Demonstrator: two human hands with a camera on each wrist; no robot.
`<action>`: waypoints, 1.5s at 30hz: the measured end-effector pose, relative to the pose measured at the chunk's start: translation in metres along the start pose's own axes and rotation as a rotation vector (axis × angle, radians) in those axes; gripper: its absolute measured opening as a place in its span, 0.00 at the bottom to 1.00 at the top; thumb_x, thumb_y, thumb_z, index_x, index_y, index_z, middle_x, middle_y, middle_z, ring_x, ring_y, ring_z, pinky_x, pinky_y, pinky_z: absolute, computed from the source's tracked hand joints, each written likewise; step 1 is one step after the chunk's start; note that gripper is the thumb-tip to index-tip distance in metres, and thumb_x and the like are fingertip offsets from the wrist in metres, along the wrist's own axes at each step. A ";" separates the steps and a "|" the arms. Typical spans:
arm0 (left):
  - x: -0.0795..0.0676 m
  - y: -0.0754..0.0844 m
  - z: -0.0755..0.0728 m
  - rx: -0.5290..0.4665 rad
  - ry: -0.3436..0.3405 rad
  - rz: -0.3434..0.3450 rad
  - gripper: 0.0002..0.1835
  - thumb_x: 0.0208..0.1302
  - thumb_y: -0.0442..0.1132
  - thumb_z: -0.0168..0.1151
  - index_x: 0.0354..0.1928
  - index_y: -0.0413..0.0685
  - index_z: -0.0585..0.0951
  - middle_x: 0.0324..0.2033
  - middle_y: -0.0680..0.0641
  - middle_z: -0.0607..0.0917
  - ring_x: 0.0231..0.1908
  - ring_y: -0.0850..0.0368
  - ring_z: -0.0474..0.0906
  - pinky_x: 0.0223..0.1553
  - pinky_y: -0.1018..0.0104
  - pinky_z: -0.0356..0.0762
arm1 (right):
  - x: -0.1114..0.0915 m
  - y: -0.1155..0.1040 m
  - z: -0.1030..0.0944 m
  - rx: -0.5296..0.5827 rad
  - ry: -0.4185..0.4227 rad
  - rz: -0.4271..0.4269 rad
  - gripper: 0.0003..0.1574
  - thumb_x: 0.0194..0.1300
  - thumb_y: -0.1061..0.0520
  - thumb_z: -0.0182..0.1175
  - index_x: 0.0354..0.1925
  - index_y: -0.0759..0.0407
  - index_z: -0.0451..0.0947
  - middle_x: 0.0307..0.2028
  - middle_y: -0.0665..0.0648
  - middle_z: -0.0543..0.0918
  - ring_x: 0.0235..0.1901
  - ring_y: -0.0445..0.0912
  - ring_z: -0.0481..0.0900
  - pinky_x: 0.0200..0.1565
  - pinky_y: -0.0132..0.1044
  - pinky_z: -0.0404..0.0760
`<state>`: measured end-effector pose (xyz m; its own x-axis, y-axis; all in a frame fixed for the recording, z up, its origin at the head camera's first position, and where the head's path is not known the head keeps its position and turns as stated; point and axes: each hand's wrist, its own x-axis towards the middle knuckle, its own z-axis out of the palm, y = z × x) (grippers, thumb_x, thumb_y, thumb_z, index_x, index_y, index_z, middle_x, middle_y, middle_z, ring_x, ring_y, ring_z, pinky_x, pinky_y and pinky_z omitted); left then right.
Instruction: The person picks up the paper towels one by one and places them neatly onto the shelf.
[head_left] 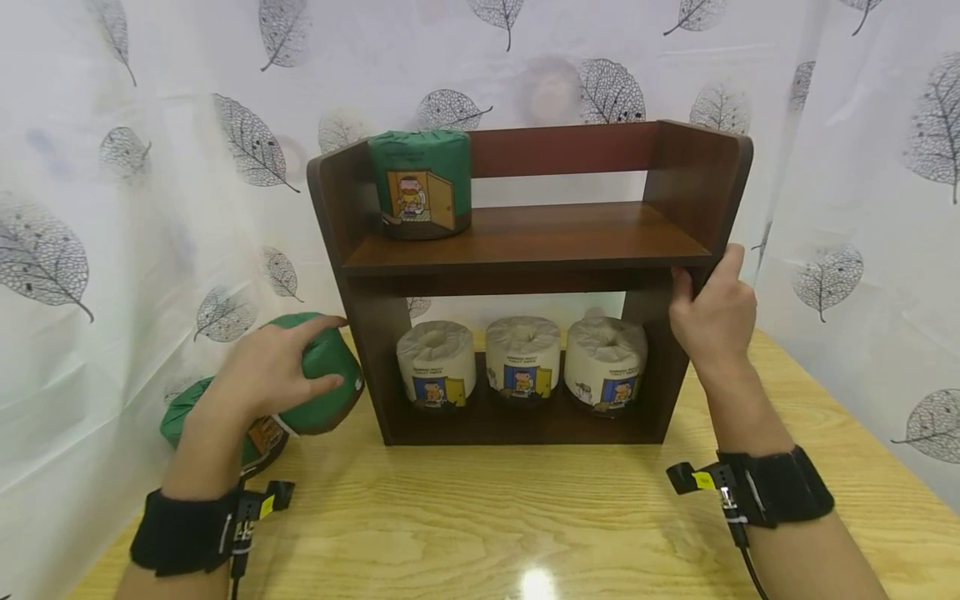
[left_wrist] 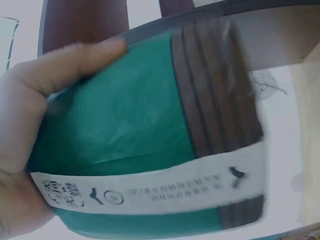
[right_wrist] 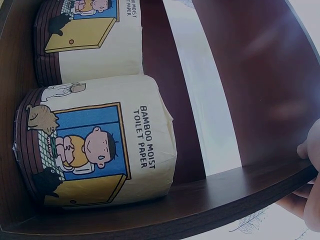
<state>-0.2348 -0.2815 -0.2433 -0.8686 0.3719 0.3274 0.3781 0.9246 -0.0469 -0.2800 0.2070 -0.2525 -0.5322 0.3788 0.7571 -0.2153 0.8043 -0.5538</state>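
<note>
My left hand [head_left: 268, 367] grips a green-wrapped toilet paper roll [left_wrist: 120, 110], tilted and held up just left of the brown wooden shelf [head_left: 517, 268]. A white printed strip crosses its wrapper in the left wrist view. My right hand [head_left: 716, 315] holds the shelf's right side panel, thumb at the front edge. On the upper board, at the left end, stands another green roll [head_left: 423, 187]. Three cream toilet paper rolls stand in a row below: a left one [head_left: 437, 367], a middle one [head_left: 522, 358] and a right one [head_left: 607, 364].
Behind my left wrist, one more green roll [head_left: 262, 442] lies on the light wooden table [head_left: 480, 517], partly hidden by the forearm. A white curtain with grey leaf prints [head_left: 247, 137] hangs behind and beside the shelf.
</note>
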 end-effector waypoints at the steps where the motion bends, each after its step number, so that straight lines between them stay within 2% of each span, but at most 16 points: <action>1: 0.000 0.001 -0.002 0.024 0.039 -0.002 0.39 0.50 0.60 0.64 0.64 0.59 0.65 0.21 0.49 0.79 0.22 0.53 0.74 0.21 0.54 0.74 | 0.000 0.000 0.000 0.002 0.001 -0.001 0.28 0.60 0.47 0.53 0.50 0.65 0.61 0.29 0.77 0.75 0.35 0.73 0.72 0.36 0.66 0.68; 5: 0.000 0.003 -0.004 0.099 0.193 0.020 0.38 0.51 0.58 0.64 0.64 0.57 0.65 0.09 0.54 0.67 0.11 0.58 0.64 0.12 0.58 0.67 | 0.000 0.000 0.000 0.001 0.002 -0.004 0.28 0.60 0.47 0.53 0.50 0.65 0.61 0.29 0.77 0.75 0.35 0.73 0.72 0.35 0.66 0.68; 7: 0.001 0.003 -0.003 0.122 0.249 0.022 0.39 0.51 0.57 0.64 0.65 0.57 0.64 0.07 0.55 0.62 0.09 0.59 0.60 0.10 0.60 0.64 | 0.000 0.000 0.000 0.000 0.001 -0.001 0.28 0.60 0.46 0.53 0.50 0.65 0.61 0.29 0.77 0.75 0.35 0.73 0.72 0.35 0.66 0.68; 8: 0.001 0.003 -0.002 0.128 0.291 0.029 0.39 0.50 0.57 0.64 0.64 0.56 0.65 0.07 0.55 0.62 0.09 0.58 0.61 0.10 0.59 0.65 | 0.000 0.000 0.000 -0.001 0.001 0.000 0.28 0.60 0.47 0.53 0.50 0.65 0.61 0.29 0.77 0.75 0.35 0.73 0.72 0.35 0.65 0.68; 11: 0.004 0.004 0.002 0.147 0.426 0.049 0.40 0.50 0.55 0.65 0.65 0.54 0.64 0.08 0.51 0.67 0.12 0.52 0.68 0.19 0.53 0.72 | 0.000 0.001 0.001 0.003 0.005 -0.004 0.28 0.60 0.47 0.53 0.50 0.65 0.61 0.29 0.77 0.75 0.35 0.73 0.72 0.35 0.66 0.68; 14: 0.008 0.004 0.004 0.171 0.611 0.110 0.40 0.48 0.51 0.66 0.65 0.52 0.65 0.11 0.45 0.73 0.17 0.47 0.73 0.30 0.49 0.75 | 0.000 0.001 0.001 0.006 0.008 -0.011 0.28 0.60 0.47 0.53 0.49 0.65 0.61 0.29 0.77 0.75 0.35 0.73 0.72 0.35 0.66 0.68; 17: 0.011 0.005 0.004 0.200 0.756 0.159 0.40 0.48 0.48 0.67 0.65 0.51 0.65 0.13 0.42 0.75 0.16 0.46 0.72 0.31 0.50 0.74 | 0.000 0.000 0.001 0.006 0.011 -0.014 0.28 0.60 0.47 0.53 0.49 0.65 0.61 0.28 0.77 0.75 0.34 0.74 0.72 0.34 0.66 0.68; 26: 0.011 0.019 0.000 0.237 0.961 0.178 0.35 0.54 0.48 0.64 0.64 0.50 0.68 0.14 0.38 0.72 0.14 0.43 0.68 0.33 0.47 0.73 | 0.000 0.000 0.001 0.008 0.008 -0.019 0.28 0.60 0.47 0.53 0.49 0.65 0.61 0.28 0.77 0.75 0.34 0.73 0.72 0.34 0.66 0.68; 31: 0.013 0.029 -0.004 0.225 1.195 0.166 0.29 0.53 0.46 0.65 0.59 0.49 0.74 0.16 0.37 0.75 0.17 0.41 0.70 0.33 0.46 0.73 | 0.000 0.000 0.000 0.007 0.001 -0.016 0.28 0.61 0.47 0.53 0.50 0.65 0.61 0.29 0.77 0.76 0.34 0.73 0.73 0.34 0.65 0.69; 34: 0.013 0.034 -0.007 0.205 1.310 0.163 0.25 0.53 0.46 0.65 0.55 0.49 0.76 0.19 0.36 0.77 0.19 0.40 0.71 0.33 0.45 0.73 | 0.001 0.000 0.000 0.007 -0.004 -0.015 0.29 0.61 0.47 0.53 0.50 0.65 0.61 0.30 0.77 0.76 0.35 0.73 0.73 0.34 0.65 0.69; 40: 0.012 0.039 -0.014 0.182 1.413 0.138 0.23 0.53 0.48 0.66 0.51 0.49 0.77 0.22 0.33 0.77 0.23 0.38 0.72 0.36 0.44 0.73 | 0.001 0.001 0.000 0.010 -0.001 -0.021 0.28 0.61 0.47 0.52 0.50 0.66 0.61 0.30 0.77 0.76 0.35 0.73 0.73 0.34 0.65 0.69; 45: 0.010 0.045 -0.019 0.136 1.520 0.058 0.24 0.48 0.47 0.69 0.48 0.50 0.77 0.28 0.32 0.81 0.28 0.37 0.73 0.40 0.43 0.72 | 0.000 0.001 0.000 0.004 -0.001 -0.019 0.28 0.61 0.47 0.52 0.50 0.65 0.60 0.30 0.77 0.76 0.35 0.73 0.73 0.34 0.66 0.69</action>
<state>-0.2205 -0.2379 -0.2244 0.3196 0.0499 0.9463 0.2937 0.9442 -0.1489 -0.2802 0.2077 -0.2531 -0.5286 0.3629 0.7674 -0.2288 0.8096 -0.5405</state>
